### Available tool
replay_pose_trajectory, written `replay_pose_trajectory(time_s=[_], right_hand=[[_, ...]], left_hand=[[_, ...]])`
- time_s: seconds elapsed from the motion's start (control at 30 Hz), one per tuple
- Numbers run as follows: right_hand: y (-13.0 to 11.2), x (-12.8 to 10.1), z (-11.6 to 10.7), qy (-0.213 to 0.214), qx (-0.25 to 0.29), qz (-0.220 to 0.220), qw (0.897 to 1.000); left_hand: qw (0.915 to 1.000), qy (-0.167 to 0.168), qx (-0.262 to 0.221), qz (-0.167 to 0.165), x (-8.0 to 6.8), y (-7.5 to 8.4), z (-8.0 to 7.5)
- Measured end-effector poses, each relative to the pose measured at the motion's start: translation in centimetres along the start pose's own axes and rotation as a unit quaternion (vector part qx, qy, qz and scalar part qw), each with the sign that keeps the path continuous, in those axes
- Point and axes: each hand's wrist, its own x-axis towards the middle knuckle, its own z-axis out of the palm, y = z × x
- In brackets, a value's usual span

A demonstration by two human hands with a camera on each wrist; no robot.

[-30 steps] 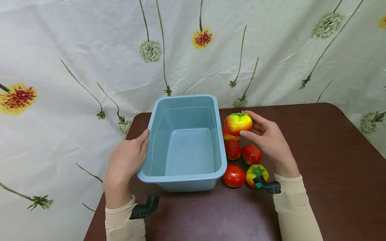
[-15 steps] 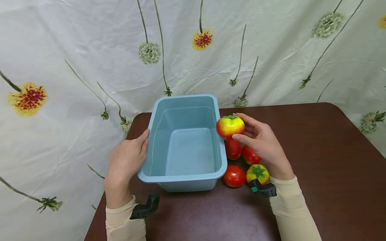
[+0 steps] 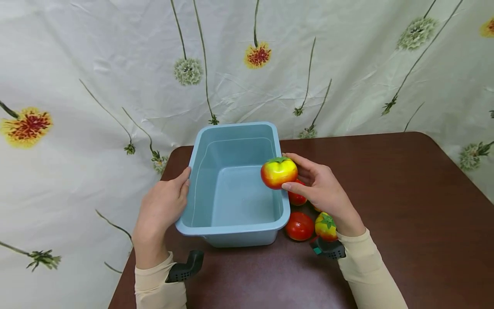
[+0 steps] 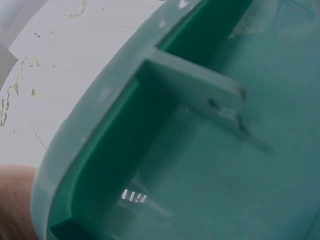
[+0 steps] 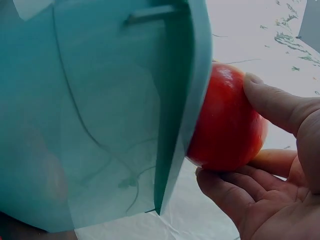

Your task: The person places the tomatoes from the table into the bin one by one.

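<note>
In the head view a light blue plastic basin (image 3: 241, 238) stands on the table, its inside bare. My left hand (image 3: 161, 209) grips its left rim, thumb on top; the fingers beneath are hidden. Over the basin's right rim, my right hand (image 3: 322, 191) pinches a glossy yellow-red tomato (image 3: 278, 174) with a green leafy top between thumb and fingers. From below, the right wrist view shows the tomato's red underside (image 5: 231, 117), partly behind the basin's rim (image 5: 200, 65). The left wrist view shows the basin's underside and a rib (image 4: 195, 85), with a bit of hand (image 4: 17, 200).
Right of the basin lie more tomatoes: a red one (image 3: 299, 226), another red one (image 3: 296, 195) partly covered by the right hand, and a yellow-red one (image 3: 326, 225) beside the wrist. The dark brown table (image 3: 417, 206) extends right. A flowered white cloth (image 3: 347, 64) hangs behind.
My right hand has carried the tomato left and slightly toward me, from beside the basin to over its right rim. The left hand and basin have stayed in place.
</note>
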Motion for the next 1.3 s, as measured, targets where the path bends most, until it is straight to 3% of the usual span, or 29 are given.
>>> replay_pose_trajectory(time_s=[0.23,0.6,0.87,1.3], right_hand=[[0.0,0.0,0.7,-0.009,-0.02,-0.006,1.0],[0.1,-0.3,0.4,-0.014,0.003,0.007,1.0],[0.1,-0.3,-0.6,-0.001,-0.01,0.015,1.0],[0.0,-1.0,-2.0,0.034,0.031,0.031,0.998]], left_hand=[[1.0,0.001,0.0,0.005,0.1,-0.4,0.3],[1.0,-0.002,0.0,0.003,0.2,-0.5,0.5],[0.9999,0.003,-0.006,0.008,0.2,-0.5,0.5],[1.0,-0.001,0.002,0.003,-0.1,0.1,0.6]])
